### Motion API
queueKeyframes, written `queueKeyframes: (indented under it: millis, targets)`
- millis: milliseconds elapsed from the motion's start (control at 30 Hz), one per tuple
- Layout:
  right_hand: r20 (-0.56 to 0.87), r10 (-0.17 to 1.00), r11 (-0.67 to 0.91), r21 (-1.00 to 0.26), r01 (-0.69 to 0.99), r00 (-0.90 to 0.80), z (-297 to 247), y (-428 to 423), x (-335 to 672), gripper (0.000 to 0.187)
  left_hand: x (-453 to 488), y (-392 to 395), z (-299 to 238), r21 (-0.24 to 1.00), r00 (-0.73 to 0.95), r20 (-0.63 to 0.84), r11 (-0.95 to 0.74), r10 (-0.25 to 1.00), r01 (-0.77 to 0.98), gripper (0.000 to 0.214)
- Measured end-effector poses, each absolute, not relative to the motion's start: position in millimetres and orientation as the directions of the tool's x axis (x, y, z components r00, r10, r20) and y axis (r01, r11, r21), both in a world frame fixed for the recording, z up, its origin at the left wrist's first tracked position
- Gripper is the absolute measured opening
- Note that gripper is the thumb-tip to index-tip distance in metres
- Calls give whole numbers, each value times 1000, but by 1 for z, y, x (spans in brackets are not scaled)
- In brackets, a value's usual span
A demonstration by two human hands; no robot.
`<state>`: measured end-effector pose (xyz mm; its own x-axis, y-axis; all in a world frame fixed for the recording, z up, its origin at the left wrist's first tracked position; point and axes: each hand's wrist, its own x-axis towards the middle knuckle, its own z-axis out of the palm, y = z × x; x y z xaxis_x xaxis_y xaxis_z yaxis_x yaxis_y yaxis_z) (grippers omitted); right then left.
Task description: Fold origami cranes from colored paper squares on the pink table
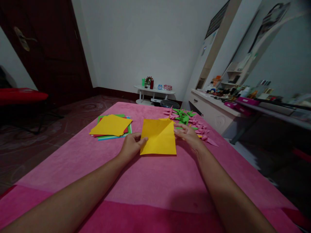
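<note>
yellow sheet held at both side edges

the yellow paper sheet (159, 136) is lying flat at frame centre on the pink cloth (150, 181), its slightly longer axis running toward the top of the frame, a faint diagonal crease showing. the left hand (132, 145) is pinching its left edge, fingers curled. the right hand (188, 135) is touching its right edge, fingers loosely spread. a coloured paper stack (111, 127) is lying at centre left.

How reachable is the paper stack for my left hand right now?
Probably yes: the stack lies just ahead and left of the left hand, only bare pink cloth between them. That hand pinches the yellow sheet, though, so it would have to let go first.
</note>
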<state>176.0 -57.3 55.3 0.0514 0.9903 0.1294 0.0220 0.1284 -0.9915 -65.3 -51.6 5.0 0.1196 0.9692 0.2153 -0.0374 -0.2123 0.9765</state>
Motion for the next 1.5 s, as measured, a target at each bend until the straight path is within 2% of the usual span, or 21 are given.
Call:
queueKeyframes:
  millis: [100,233,567,867,1000,1133,1233,1400,1500]
  targets:
    - [85,995,86,-995,-39,44,47,-57,165,58,-65,-52,8,978,83,199,-193,977,-72,16]
    - [92,995,87,-989,-119,-34,40,-60,154,62,-64,-54,8,981,130,149,-130,980,-145,20]
    - [45,987,35,-997,-68,-155,44,-60,162,60,-65,-54,10,981,115,124,-105,986,-163,24]
    - [34,984,28,-999,-40,-174,40,-60,162,56,-67,-52,11,981,104,153,-139,983,-133,29]
    - [69,991,64,-997,-49,-116,34,-57,160,56,-71,-45,6,960,-72,265,-270,961,-70,53]
    - [154,988,154,-985,-83,7,30,-53,160,58,-72,-44,9,956,-128,248,-264,960,-128,63]
    - [197,976,205,-975,-90,91,30,-52,159,59,-70,-48,14,965,-67,211,-219,975,-143,63]
    - [251,956,266,-959,-93,154,32,-54,154,60,-67,-51,11,983,138,157,-142,978,-114,59]
    - [264,949,283,-955,-93,174,32,-55,151,58,-67,-48,5,984,168,161,-146,973,-100,54]
